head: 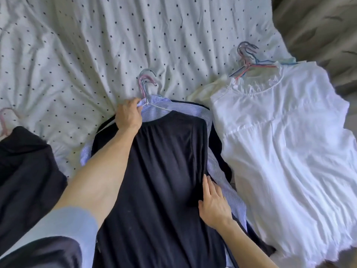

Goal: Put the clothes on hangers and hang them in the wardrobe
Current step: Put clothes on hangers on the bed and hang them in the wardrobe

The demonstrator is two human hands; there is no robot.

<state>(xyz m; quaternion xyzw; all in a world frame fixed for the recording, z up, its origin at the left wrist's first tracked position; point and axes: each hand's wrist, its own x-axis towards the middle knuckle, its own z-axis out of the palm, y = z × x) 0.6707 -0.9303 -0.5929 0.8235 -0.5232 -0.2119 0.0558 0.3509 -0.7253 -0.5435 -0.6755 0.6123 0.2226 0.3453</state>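
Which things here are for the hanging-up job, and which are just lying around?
For the job: dark top, striped shirt, white dress, hangers, black garment on the left.
Just lying about: spotted sheet, grey blanket.

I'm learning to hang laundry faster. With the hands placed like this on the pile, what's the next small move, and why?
Probably slide the left hand up to gather the hooks and lift. The navy top and the striped shirt under it seem already on hangers, the hooks bunch just above that hand, and the right hand only rests flat on the top.
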